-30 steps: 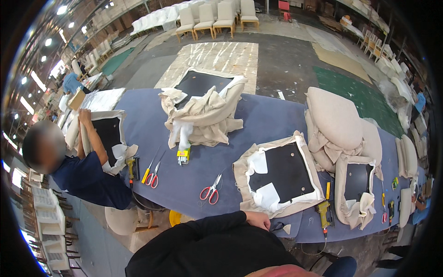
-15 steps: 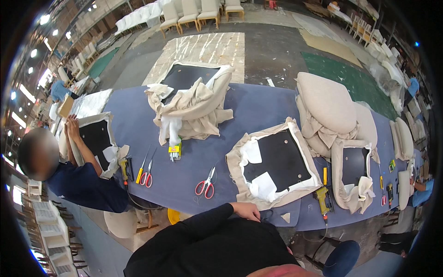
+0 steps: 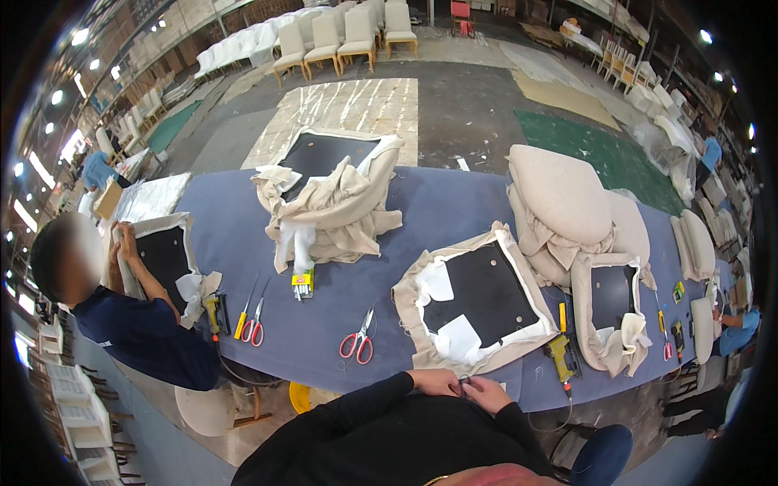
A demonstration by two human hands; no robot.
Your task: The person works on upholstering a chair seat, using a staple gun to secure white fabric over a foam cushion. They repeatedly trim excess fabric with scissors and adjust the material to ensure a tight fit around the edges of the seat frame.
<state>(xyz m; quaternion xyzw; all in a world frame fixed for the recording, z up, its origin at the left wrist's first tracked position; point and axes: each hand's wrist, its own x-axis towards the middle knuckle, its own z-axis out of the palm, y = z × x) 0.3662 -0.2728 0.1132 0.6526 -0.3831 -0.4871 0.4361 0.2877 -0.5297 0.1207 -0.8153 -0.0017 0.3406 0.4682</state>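
one co-worker in dark clothing (image 3: pixel 146 340) stands at the left end of a blue-grey table (image 3: pixel 454 194), hands raised to the edge of an upholstered seat (image 3: pixel 160 257). next come a yellow-green air tool (image 3: pixel 213 312), a yellow-handled tool (image 3: pixel 241 324) and red-handled scissors (image 3: pixel 253 328). farther back is a pile of beige covers (image 3: pixel 340 206), with a small green and yellow box (image 3: pixel 302 283) in front of it; then a second pair of scissors (image 3: pixel 357 344) lies nearer. at the table's near edge, the person's left hand (image 3: pixel 435 382) meets the right hand (image 3: pixel 489 394), fingers of both bent and clamped on a small dark thing (image 3: pixel 464 379) between them, its kind too small to tell. just beyond lies a large beige seat (image 3: pixel 490 296), black panel upward, untouched. to the right are stacked cushions (image 3: pixel 559 198), another air tool (image 3: pixel 559 356) and a smaller seat (image 3: pixel 616 300) with its black panel up
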